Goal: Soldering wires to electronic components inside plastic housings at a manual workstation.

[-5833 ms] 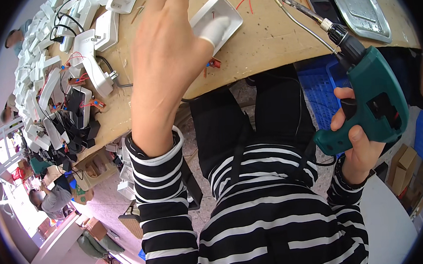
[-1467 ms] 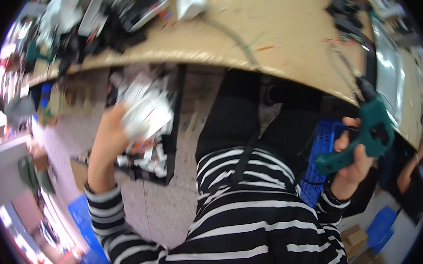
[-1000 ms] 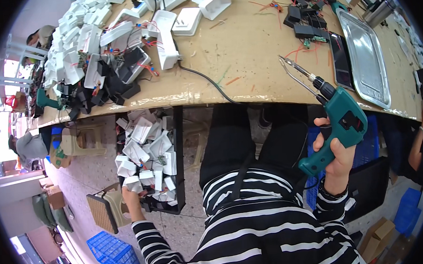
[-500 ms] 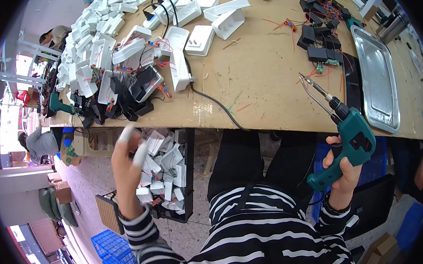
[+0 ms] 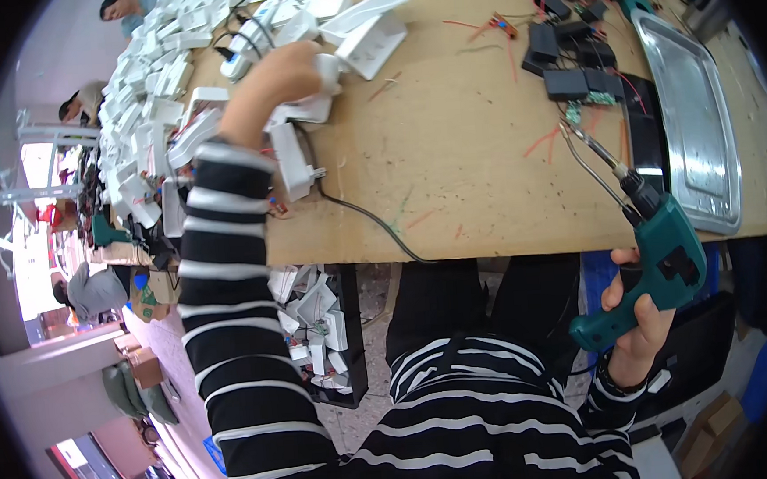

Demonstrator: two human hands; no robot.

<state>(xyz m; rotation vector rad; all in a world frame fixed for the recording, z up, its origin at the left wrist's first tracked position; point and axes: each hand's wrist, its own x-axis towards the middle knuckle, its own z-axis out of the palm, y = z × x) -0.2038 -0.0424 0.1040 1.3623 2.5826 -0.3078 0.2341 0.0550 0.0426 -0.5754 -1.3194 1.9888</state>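
Wooden workbench point(image 5: 450, 174): white plastic housings point(image 5: 152, 122) heaped left, steel tray point(image 5: 692, 115) right. Left hand point(image 5: 273, 84) grips a white housing point(image 5: 317, 90) on the bench; right hand point(image 5: 639, 320) clasps green power screwdriver point(image 5: 657, 258) at the bench's front edge.

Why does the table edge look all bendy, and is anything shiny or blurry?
Head view: the fisheye lens curves the wooden table edge and darkens the corners; the metal tray gleams with glare; left hand and green drill look sharp.

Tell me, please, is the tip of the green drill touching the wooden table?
Cannot tell. In the head view the right hand holds the green drill with its tip over the table, but looking down hides any gap.
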